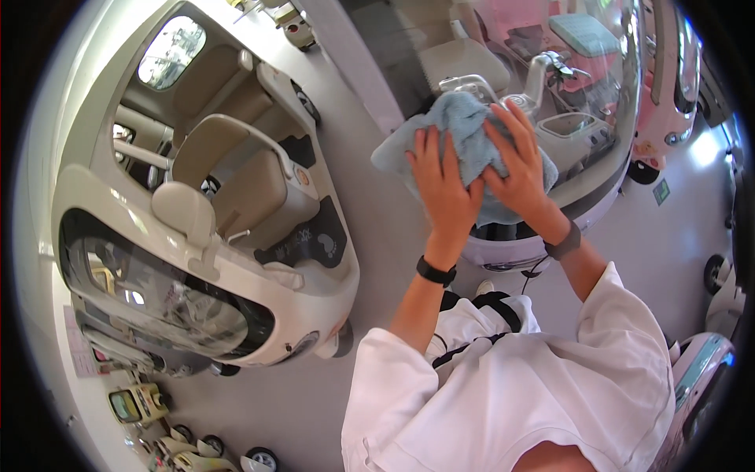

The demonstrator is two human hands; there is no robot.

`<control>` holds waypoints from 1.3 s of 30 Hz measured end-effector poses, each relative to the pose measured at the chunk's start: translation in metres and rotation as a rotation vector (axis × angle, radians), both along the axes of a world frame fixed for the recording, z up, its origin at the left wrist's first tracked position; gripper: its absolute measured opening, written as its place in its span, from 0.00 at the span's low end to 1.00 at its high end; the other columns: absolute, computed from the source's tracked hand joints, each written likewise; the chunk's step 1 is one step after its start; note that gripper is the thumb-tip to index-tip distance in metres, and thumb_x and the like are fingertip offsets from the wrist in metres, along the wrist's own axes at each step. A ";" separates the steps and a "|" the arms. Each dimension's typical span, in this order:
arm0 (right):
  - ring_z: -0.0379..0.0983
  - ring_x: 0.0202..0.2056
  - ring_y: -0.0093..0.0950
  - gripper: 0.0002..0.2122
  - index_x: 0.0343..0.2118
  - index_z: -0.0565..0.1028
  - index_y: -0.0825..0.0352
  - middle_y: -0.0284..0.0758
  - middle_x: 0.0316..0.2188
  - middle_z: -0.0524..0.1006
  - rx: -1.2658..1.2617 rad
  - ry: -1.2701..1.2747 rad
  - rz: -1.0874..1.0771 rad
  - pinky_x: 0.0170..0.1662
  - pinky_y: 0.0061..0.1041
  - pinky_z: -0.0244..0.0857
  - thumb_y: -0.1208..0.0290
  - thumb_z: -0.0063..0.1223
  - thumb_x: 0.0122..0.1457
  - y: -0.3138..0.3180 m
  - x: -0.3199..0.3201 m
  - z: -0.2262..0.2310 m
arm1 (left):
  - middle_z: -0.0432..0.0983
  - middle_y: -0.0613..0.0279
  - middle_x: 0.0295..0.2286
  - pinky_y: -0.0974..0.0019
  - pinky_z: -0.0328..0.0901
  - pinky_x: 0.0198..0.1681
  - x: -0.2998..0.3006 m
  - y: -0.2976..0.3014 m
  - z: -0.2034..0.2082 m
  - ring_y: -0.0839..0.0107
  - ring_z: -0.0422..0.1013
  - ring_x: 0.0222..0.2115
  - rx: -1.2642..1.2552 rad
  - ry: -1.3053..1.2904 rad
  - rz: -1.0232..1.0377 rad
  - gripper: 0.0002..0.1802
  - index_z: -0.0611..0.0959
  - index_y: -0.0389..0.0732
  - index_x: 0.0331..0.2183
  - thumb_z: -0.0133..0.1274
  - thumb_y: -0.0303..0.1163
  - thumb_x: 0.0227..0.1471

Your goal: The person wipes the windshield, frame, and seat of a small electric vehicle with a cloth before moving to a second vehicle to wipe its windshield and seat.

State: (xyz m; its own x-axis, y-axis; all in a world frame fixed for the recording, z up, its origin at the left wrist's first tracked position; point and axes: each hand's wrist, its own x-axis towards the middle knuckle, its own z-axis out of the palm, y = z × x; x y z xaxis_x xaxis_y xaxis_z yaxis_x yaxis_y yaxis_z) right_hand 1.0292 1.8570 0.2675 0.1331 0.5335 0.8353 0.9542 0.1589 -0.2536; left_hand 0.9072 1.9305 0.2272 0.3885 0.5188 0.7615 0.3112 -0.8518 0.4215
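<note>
A fluffy blue-grey cloth (pixel 456 118) lies bunched against the clear windshield (pixel 582 102) of a small vehicle ahead of me. My left hand (pixel 447 189) grips the cloth's near left part, its fingers bent into the folds. My right hand (pixel 521 169) holds the cloth on its right side, with fingers spread across it. The two hands are close together, thumbs nearly touching. Through the windshield show handlebars (pixel 543 67) and a beige seat (pixel 464 63). Below the cloth is the vehicle's pale front bumper (pixel 503 253).
To the left stands a white open-sided small vehicle (pixel 314 295) with beige seats (pixel 248 189) and a dark floor mat (pixel 318 240). A pink vehicle (pixel 653 118) is at the right. Several more small vehicles line the lower left and right edges. Grey floor (pixel 346 118) runs between them.
</note>
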 end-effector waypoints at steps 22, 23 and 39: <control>0.62 0.58 0.46 0.24 0.47 0.74 0.74 0.42 0.54 0.69 0.032 -0.027 -0.025 0.59 0.43 0.59 0.75 0.59 0.42 0.004 -0.005 -0.008 | 0.54 0.40 0.60 0.35 0.39 0.62 -0.001 0.009 -0.002 0.40 0.47 0.62 0.004 -0.039 -0.086 0.34 0.64 0.30 0.57 0.46 0.42 0.55; 0.63 0.57 0.46 0.25 0.47 0.74 0.74 0.42 0.54 0.69 0.024 -0.023 -0.018 0.59 0.43 0.59 0.74 0.59 0.42 -0.001 -0.008 -0.024 | 0.54 0.40 0.59 0.34 0.39 0.62 -0.005 0.004 -0.020 0.40 0.47 0.62 -0.005 -0.047 -0.081 0.34 0.64 0.30 0.57 0.46 0.42 0.55; 0.62 0.58 0.46 0.26 0.45 0.75 0.73 0.40 0.52 0.70 0.018 0.011 0.060 0.58 0.46 0.60 0.73 0.62 0.37 -0.024 0.026 -0.004 | 0.53 0.41 0.60 0.37 0.36 0.63 0.017 -0.016 0.004 0.40 0.46 0.62 -0.003 0.056 -0.116 0.35 0.64 0.31 0.58 0.48 0.43 0.54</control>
